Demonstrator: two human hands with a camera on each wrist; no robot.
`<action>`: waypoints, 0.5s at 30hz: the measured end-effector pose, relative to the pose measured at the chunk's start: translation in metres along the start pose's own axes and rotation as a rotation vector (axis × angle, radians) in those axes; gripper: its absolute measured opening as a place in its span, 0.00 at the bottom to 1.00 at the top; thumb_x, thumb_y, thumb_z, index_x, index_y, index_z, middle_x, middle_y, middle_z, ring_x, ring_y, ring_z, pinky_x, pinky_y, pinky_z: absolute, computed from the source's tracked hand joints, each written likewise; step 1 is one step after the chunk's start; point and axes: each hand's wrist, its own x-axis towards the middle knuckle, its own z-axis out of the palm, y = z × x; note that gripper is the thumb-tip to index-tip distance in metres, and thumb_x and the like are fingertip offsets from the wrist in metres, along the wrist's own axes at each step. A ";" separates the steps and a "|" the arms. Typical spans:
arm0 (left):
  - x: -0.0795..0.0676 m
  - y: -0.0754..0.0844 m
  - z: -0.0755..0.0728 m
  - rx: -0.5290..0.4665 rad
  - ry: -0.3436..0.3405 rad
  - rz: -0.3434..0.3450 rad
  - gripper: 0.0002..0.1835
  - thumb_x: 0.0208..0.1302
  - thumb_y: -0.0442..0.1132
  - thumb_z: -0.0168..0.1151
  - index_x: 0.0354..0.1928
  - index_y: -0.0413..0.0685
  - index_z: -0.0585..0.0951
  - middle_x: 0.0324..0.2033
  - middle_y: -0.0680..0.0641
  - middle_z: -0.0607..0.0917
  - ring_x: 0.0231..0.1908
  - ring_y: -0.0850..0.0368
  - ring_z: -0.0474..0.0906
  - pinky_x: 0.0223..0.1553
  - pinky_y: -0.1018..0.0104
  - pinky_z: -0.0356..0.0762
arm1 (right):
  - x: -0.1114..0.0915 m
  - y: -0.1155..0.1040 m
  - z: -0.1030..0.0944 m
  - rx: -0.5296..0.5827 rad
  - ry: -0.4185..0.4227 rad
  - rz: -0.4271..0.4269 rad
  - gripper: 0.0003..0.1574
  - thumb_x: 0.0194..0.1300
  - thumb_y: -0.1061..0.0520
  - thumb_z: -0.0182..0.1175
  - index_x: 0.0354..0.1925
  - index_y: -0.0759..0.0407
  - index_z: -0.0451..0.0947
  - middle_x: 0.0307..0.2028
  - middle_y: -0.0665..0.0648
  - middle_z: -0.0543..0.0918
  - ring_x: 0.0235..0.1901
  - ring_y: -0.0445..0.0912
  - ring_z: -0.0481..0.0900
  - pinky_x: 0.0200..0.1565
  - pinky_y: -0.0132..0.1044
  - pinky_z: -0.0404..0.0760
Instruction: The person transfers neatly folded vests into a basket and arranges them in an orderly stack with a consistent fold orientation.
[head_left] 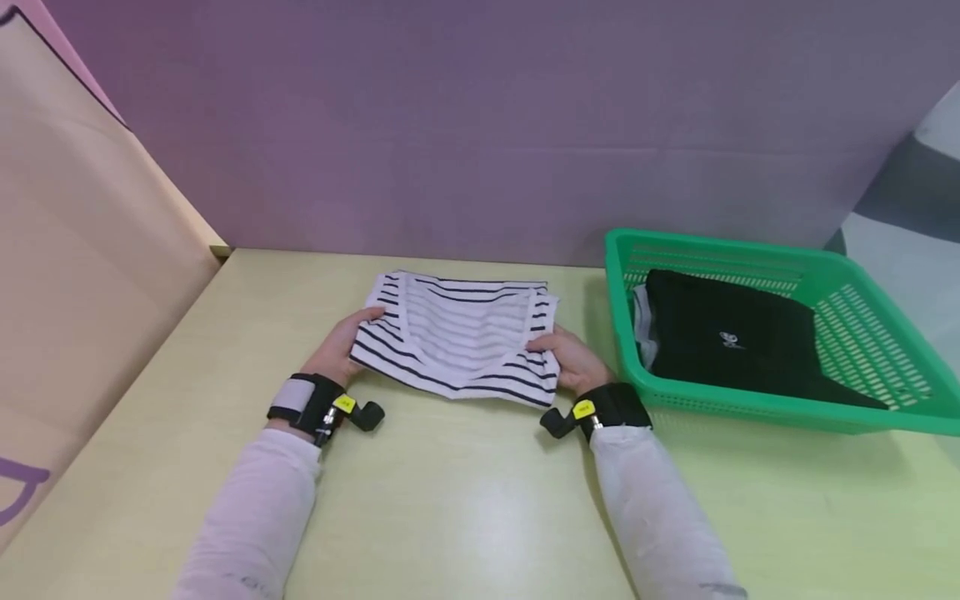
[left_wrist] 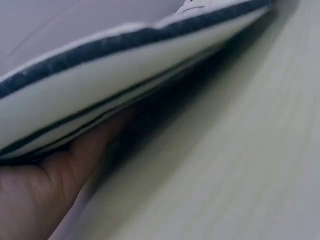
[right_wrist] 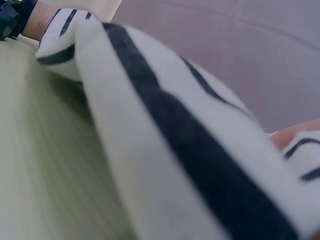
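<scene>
A white shirt with dark stripes [head_left: 457, 385], folded into a wide rectangle with its scooped neckline facing up, is held between both hands over the table. On its left edge, the left hand [head_left: 337, 348] grips the fabric, thumb on top and the other fingers underneath. The right hand [head_left: 577, 360] pinches the opposite edge the same way, its fingers mostly hidden below the cloth. From the left wrist view, the front edge of the shirt [left_wrist: 125, 62] is lifted off the tabletop, with a dark shadow beneath. Striped cloth [right_wrist: 190, 135] fills much of the right wrist view.
A green plastic basket [head_left: 750, 400] stands close by the right hand. Inside it lies a folded black garment [head_left: 735, 329] with a small white logo, over a grey piece [head_left: 643, 325]. The pale wooden table [head_left: 450, 500] ends at a purple-grey backdrop [head_left: 450, 125].
</scene>
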 end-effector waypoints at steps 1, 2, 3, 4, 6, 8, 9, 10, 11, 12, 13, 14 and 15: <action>-0.001 0.000 -0.001 -0.003 0.004 -0.002 0.09 0.72 0.37 0.44 0.49 0.41 0.66 0.27 0.46 0.86 0.29 0.57 0.84 0.31 0.69 0.83 | 0.000 0.000 0.000 -0.003 0.000 0.005 0.41 0.66 0.74 0.37 0.73 0.60 0.39 0.41 0.52 0.82 0.39 0.44 0.83 0.41 0.35 0.84; -0.003 0.001 -0.002 -0.008 0.004 -0.004 0.11 0.72 0.36 0.44 0.52 0.41 0.65 0.28 0.46 0.86 0.29 0.57 0.84 0.32 0.69 0.83 | -0.001 0.000 0.000 -0.005 0.003 0.011 0.40 0.66 0.74 0.37 0.72 0.61 0.40 0.40 0.52 0.82 0.39 0.45 0.83 0.41 0.35 0.84; -0.005 0.001 -0.003 -0.010 0.004 -0.006 0.14 0.72 0.35 0.43 0.56 0.40 0.63 0.28 0.45 0.86 0.29 0.56 0.84 0.32 0.69 0.83 | -0.001 0.000 0.000 -0.009 0.005 0.017 0.39 0.65 0.73 0.37 0.72 0.61 0.41 0.40 0.52 0.82 0.39 0.45 0.84 0.41 0.35 0.84; -0.007 0.001 -0.005 -0.013 0.003 -0.009 0.18 0.72 0.35 0.43 0.61 0.40 0.61 0.29 0.45 0.86 0.30 0.56 0.84 0.33 0.69 0.83 | -0.001 0.000 0.000 -0.012 0.004 0.024 0.39 0.65 0.73 0.37 0.72 0.61 0.42 0.40 0.52 0.83 0.39 0.45 0.84 0.41 0.35 0.84; -0.011 0.001 -0.008 -0.009 -0.015 -0.012 0.26 0.71 0.32 0.42 0.69 0.42 0.53 0.31 0.45 0.86 0.32 0.56 0.84 0.35 0.69 0.83 | -0.002 0.001 0.000 -0.018 0.002 0.036 0.38 0.65 0.73 0.38 0.71 0.62 0.43 0.39 0.52 0.83 0.39 0.45 0.83 0.41 0.36 0.84; -0.015 0.001 -0.011 0.014 -0.033 -0.013 0.33 0.70 0.28 0.40 0.73 0.43 0.44 0.33 0.45 0.85 0.34 0.56 0.84 0.37 0.68 0.83 | -0.002 0.001 0.000 -0.027 -0.003 0.047 0.38 0.64 0.74 0.38 0.70 0.62 0.45 0.39 0.53 0.83 0.39 0.45 0.83 0.41 0.36 0.84; -0.017 0.000 -0.012 0.027 -0.038 -0.012 0.34 0.69 0.27 0.39 0.74 0.43 0.42 0.34 0.45 0.85 0.34 0.57 0.84 0.37 0.69 0.83 | -0.002 0.001 0.000 -0.032 -0.010 0.051 0.38 0.64 0.74 0.39 0.70 0.61 0.45 0.40 0.53 0.83 0.39 0.45 0.83 0.42 0.36 0.84; -0.019 0.000 -0.014 0.038 -0.047 -0.011 0.35 0.68 0.25 0.38 0.74 0.44 0.40 0.34 0.46 0.84 0.35 0.57 0.83 0.38 0.68 0.83 | -0.002 0.001 0.000 -0.036 -0.019 0.054 0.38 0.64 0.74 0.39 0.70 0.61 0.45 0.40 0.53 0.83 0.40 0.45 0.83 0.42 0.37 0.84; -0.022 -0.001 -0.015 0.053 -0.053 -0.008 0.36 0.67 0.24 0.37 0.74 0.43 0.39 0.35 0.46 0.84 0.36 0.57 0.83 0.38 0.68 0.83 | -0.003 0.001 -0.001 -0.042 -0.028 0.057 0.38 0.64 0.74 0.39 0.70 0.61 0.45 0.40 0.53 0.83 0.40 0.45 0.83 0.42 0.37 0.84; -0.024 -0.001 -0.017 0.061 -0.059 -0.009 0.36 0.67 0.24 0.37 0.74 0.43 0.38 0.35 0.46 0.84 0.36 0.57 0.83 0.39 0.68 0.83 | -0.003 0.001 -0.001 -0.043 -0.035 0.063 0.37 0.64 0.74 0.39 0.69 0.61 0.47 0.40 0.53 0.83 0.40 0.45 0.83 0.42 0.37 0.84; -0.026 -0.002 -0.018 0.067 -0.064 -0.011 0.37 0.67 0.23 0.37 0.74 0.43 0.38 0.35 0.46 0.84 0.36 0.57 0.83 0.39 0.68 0.83 | -0.004 0.001 -0.002 -0.049 -0.042 0.070 0.35 0.64 0.74 0.39 0.68 0.61 0.49 0.40 0.53 0.83 0.40 0.45 0.83 0.42 0.37 0.84; -0.028 -0.002 -0.019 0.068 -0.072 -0.014 0.37 0.67 0.23 0.37 0.74 0.42 0.38 0.35 0.46 0.84 0.36 0.56 0.83 0.39 0.67 0.83 | -0.004 0.001 -0.002 -0.053 -0.053 0.075 0.34 0.64 0.74 0.40 0.66 0.60 0.51 0.40 0.53 0.83 0.40 0.45 0.83 0.42 0.37 0.84; -0.030 -0.003 -0.021 0.064 -0.080 -0.020 0.37 0.67 0.23 0.37 0.74 0.43 0.37 0.35 0.46 0.84 0.37 0.56 0.83 0.39 0.66 0.83 | -0.005 0.001 -0.003 -0.056 -0.060 0.082 0.32 0.64 0.74 0.39 0.64 0.60 0.53 0.39 0.53 0.83 0.40 0.45 0.83 0.42 0.37 0.84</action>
